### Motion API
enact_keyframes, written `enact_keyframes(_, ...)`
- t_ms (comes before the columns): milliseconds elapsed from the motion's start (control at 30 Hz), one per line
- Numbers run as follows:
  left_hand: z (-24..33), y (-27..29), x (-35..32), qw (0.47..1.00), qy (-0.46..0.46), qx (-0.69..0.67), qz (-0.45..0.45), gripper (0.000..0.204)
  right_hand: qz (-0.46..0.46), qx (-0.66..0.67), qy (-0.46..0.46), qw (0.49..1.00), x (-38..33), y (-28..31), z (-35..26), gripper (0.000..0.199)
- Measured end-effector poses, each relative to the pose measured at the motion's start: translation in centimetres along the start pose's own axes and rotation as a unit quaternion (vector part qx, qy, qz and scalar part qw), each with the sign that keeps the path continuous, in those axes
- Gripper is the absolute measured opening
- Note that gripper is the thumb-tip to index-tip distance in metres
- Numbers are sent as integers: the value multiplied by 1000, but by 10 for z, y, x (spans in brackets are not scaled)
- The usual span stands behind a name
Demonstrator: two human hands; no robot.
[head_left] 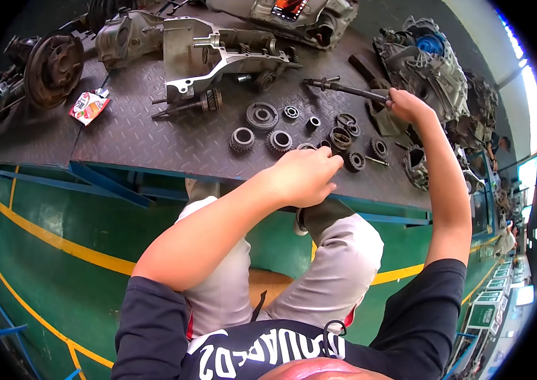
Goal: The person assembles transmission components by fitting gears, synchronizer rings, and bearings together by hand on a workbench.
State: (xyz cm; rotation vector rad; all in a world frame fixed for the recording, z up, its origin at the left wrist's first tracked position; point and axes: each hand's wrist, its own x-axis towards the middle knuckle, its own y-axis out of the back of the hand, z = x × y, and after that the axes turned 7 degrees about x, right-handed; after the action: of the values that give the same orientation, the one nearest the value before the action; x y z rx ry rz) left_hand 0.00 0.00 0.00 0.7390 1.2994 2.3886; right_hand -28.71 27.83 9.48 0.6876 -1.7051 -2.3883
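My right hand [411,106] is closed round the near end of a long metal shaft [350,88], whose stepped far end points left above the bench. My left hand [306,176] reaches over the bench's front edge with curled fingers, beside a small metal ring [324,144]. What those fingers hold, if anything, is hidden. Around them lie a dark ring gear [340,138], a small gear [356,161] and another gear [379,148]. Further left are a gear [279,141], a toothed ring [242,139], a large round gear [262,116], a bearing [290,112] and a bushing [314,123].
A dark patterned metal bench top [154,142] bears an open gearbox housing [186,57], a geared shaft [192,104] and a red-white packet [88,107]. A phone [290,7] rests on a casing at the back. Another transmission casing [423,69] stands at the right.
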Motion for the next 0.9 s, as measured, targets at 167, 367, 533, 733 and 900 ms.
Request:
enact_keyframes(167, -5, 9, -11, 995, 28, 25, -91, 42, 84, 48, 39, 995, -12, -60, 39, 32)
enact_keyframes(367, -10, 15, -18, 994, 45, 13, -102, 44, 124, 190, -6, 974, -21, -114, 56, 24)
enact_keyframes(533, -4, 8, -15, 993, 46, 13, -108, 43, 194, 238, -4, 952, -11, -162, 63, 21)
enact_keyframes(733, -3, 2, -14, 989, 44, 27, -137, 42, 218, 199, 28, 955, -13, -178, 69, 24)
enact_keyframes(900, 2, 0, -12, 990, 47, 32, -132, 41, 279, 102, -46, 954, -35, -182, 88, 33)
